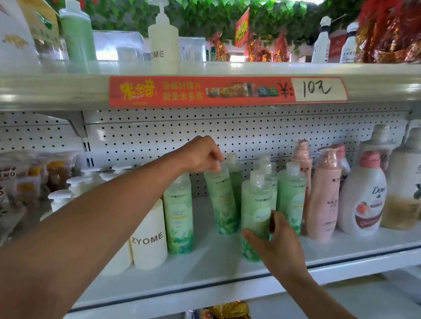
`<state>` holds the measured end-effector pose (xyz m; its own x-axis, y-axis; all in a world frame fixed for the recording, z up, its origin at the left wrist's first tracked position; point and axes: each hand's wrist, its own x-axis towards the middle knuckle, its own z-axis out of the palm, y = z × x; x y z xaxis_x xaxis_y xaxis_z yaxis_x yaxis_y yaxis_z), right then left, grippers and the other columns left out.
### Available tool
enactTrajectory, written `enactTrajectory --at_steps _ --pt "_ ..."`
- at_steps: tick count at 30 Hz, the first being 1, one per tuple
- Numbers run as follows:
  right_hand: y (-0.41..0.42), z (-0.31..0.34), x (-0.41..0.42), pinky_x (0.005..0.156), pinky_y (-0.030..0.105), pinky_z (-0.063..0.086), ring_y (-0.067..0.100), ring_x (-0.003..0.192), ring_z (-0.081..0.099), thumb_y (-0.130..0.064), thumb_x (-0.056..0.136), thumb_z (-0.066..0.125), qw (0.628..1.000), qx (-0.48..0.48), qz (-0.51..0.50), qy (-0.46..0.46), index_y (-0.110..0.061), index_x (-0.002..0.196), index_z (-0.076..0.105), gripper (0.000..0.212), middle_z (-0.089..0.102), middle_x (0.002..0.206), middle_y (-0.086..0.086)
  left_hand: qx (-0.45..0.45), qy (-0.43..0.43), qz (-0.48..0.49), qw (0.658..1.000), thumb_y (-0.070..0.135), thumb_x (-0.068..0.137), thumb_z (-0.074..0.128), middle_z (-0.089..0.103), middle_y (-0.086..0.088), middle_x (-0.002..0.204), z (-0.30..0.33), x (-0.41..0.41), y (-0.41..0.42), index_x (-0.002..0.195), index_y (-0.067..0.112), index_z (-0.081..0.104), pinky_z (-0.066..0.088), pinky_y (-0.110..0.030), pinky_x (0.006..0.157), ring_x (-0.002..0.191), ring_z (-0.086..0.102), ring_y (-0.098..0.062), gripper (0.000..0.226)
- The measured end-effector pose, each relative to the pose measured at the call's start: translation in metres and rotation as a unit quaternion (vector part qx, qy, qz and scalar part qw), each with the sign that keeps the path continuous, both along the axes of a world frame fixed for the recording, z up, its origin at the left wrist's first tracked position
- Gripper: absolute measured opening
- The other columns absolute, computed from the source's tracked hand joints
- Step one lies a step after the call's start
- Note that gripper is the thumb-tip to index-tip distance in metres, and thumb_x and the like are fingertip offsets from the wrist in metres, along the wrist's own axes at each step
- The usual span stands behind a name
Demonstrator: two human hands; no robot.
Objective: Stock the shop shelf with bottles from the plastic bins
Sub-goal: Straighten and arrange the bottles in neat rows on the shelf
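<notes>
Left hand [201,156] pinches the cap of a tilted green bottle [222,200] at the back of the shelf [221,268], base leaning right, long axis off vertical. Right hand [277,242] is wrapped round the lower body of the upright front green bottle [254,213]. Tilted one likely needs standing upright beside it.

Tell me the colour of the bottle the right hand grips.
Pale green bottle with a clear cap; head view.

Green bottles with white caps are standing mid-frame on the white shelf [222,256]. A tilted bottle [222,203] is leaning leftward; the front bottle [255,213] is standing upright, right of centre.
</notes>
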<state>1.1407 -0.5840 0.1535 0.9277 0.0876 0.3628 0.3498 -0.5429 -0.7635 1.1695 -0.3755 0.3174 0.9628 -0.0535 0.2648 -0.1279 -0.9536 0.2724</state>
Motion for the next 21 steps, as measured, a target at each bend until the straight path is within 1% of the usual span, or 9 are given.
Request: enactTrajectory --at_steps 3,6,12,14,18,21 --pt "0.007 0.000 -0.001 0.078 0.040 0.056 0.013 0.090 0.061 -0.046 0.072 0.077 1.000 -0.004 0.011 -0.009 -0.025 0.109 0.050 0.050 0.062 0.098 -0.010 0.002 0.002 0.004 1.000 0.018 0.086 0.072 0.069 0.000 0.113 0.001 0.004 0.008 0.113 0.014 0.070 0.042 -0.021 0.080 0.087 0.059 -0.008 0.028" --pt "0.013 0.000 -0.001 0.078 0.036 0.054 0.011 0.090 0.059 -0.046 0.074 0.077 1.000 -0.008 0.015 -0.005 -0.025 0.110 0.050 0.050 0.061 0.097 -0.011 0.018 0.009 0.004 1.000 0.017 0.085 0.073 0.067 -0.001 0.117 0.003 0.010 0.012 0.114 0.011 0.069 0.041 -0.020 0.079 0.088 0.057 -0.008 0.030" --pt "0.018 -0.003 0.002 0.078 0.034 0.053 0.011 0.091 0.057 -0.045 0.075 0.077 1.000 -0.002 0.019 -0.004 -0.026 0.111 0.048 0.050 0.059 0.098 -0.011 0.040 0.019 0.010 0.999 0.015 0.085 0.073 0.068 -0.002 0.113 0.005 0.024 0.021 0.116 0.012 0.068 0.041 -0.019 0.079 0.090 0.057 -0.008 0.032" --pt "0.020 -0.004 0.002 0.079 0.035 0.053 0.011 0.092 0.057 -0.045 0.075 0.077 1.000 0.004 0.020 -0.007 -0.026 0.113 0.048 0.052 0.059 0.099 -0.011 0.033 0.015 0.013 0.999 0.015 0.085 0.073 0.067 -0.003 0.113 0.003 0.028 0.025 0.116 0.012 0.068 0.041 -0.021 0.080 0.091 0.057 -0.010 0.032" --pt "0.022 -0.007 0.002 0.079 0.039 0.055 0.010 0.093 0.058 -0.045 0.075 0.076 1.000 0.017 0.020 -0.005 -0.028 0.113 0.047 0.051 0.059 0.100 -0.013 0.030 0.006 0.021 0.999 0.015 0.087 0.070 0.063 0.002 0.104 0.000 0.031 0.030 0.116 0.014 0.068 0.041 -0.023 0.081 0.093 0.058 -0.012 0.029" --pt "0.022 -0.009 0.001 0.079 0.038 0.055 0.010 0.093 0.058 -0.046 0.076 0.075 1.000 0.015 0.019 -0.008 -0.030 0.114 0.044 0.051 0.059 0.099 -0.014 0.034 -0.003 0.027 0.999 0.015 0.087 0.069 0.063 -0.001 0.111 -0.002 0.034 0.033 0.117 0.015 0.068 0.042 -0.024 0.083 0.095 0.057 -0.013 0.030"
